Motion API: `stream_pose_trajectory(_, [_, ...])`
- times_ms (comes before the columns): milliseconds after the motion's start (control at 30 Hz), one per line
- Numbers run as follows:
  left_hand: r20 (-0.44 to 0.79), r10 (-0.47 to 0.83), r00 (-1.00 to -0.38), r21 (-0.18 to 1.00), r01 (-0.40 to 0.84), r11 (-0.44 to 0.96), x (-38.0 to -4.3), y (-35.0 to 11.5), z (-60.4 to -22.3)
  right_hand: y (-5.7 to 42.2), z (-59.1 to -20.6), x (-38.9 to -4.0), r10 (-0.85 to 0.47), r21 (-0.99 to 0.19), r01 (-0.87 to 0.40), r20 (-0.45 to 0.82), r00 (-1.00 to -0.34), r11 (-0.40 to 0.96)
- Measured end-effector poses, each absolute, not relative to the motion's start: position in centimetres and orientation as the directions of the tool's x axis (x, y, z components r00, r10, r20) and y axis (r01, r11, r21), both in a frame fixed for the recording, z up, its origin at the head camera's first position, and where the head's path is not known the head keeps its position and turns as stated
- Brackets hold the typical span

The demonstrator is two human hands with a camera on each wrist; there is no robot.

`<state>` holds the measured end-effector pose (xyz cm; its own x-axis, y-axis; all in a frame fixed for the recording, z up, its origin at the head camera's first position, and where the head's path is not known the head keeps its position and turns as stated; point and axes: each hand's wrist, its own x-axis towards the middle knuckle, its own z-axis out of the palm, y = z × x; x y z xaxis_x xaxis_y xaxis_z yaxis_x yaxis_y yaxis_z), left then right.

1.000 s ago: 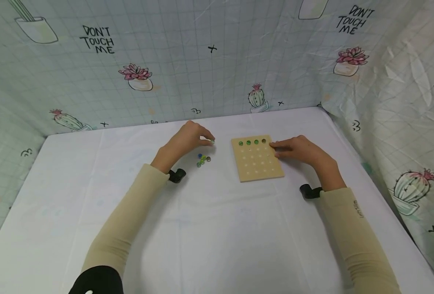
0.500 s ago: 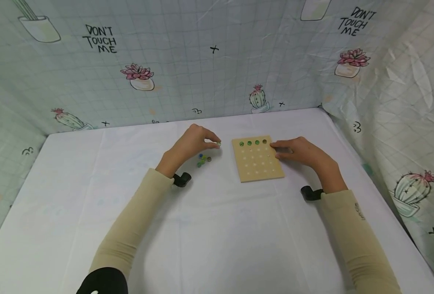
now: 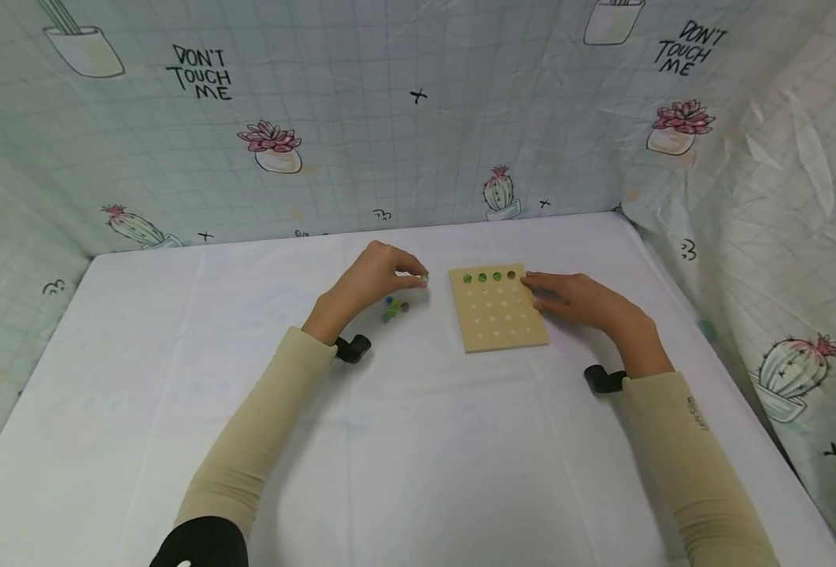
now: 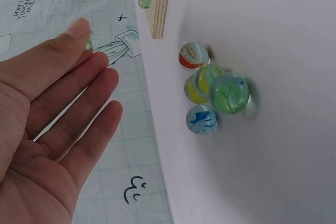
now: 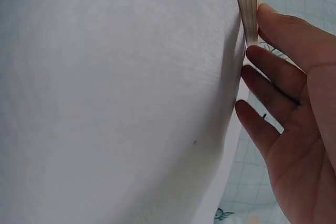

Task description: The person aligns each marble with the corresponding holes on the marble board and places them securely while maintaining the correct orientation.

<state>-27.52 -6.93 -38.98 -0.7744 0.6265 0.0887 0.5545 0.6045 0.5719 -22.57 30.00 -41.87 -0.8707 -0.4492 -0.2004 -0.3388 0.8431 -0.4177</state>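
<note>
1. Left hand (image 3: 377, 272): thumb and forefinger pinch one green-swirled marble (image 4: 91, 41); the other fingers extend, slightly spread. The marble is off the cloth, near the board's left side and apart from it.
2. Right hand (image 3: 581, 299): fingers fairly straight, holding no marble. Thumb and forefinger touch the right edge of the wooden board (image 3: 504, 340), near its far corner, possibly steadying it.
3. Board: lies flat on the white table (image 3: 425, 457), between the hands. Its face carries rows of small hollows.
4. Contents: four seated marbles (image 3: 482, 277) in a line along the far edge. Three look green; the one nearest the right hand looks darker, brownish. Hollows in the nearer rows look unfilled; exact count not readable at this size.
5. Loose stock: a cluster on the cloth below the left hand. Five seen in the left wrist view: red-streaked marble (image 4: 193, 55), two yellow-swirled marbles (image 4: 210, 80), green marble (image 4: 229, 94), blue marble (image 4: 201, 119).
6. Progress (judged): far row apparently complete, the rest not begun. Left over are the pinched marble plus those five; unfilled hollows appear to outnumber them.
7. Surroundings: cactus-printed curtain (image 3: 347, 118) behind the table and at both sides.
</note>
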Motion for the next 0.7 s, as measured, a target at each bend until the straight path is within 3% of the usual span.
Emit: stream_pose_trajectory(700, [0.094,0.63,-0.771,0.589,0.553,0.589,-27.3,-5.9,-38.6,29.1,-40.9,-23.4,-0.43,-0.314,-0.345,-0.262,-0.864,0.885])
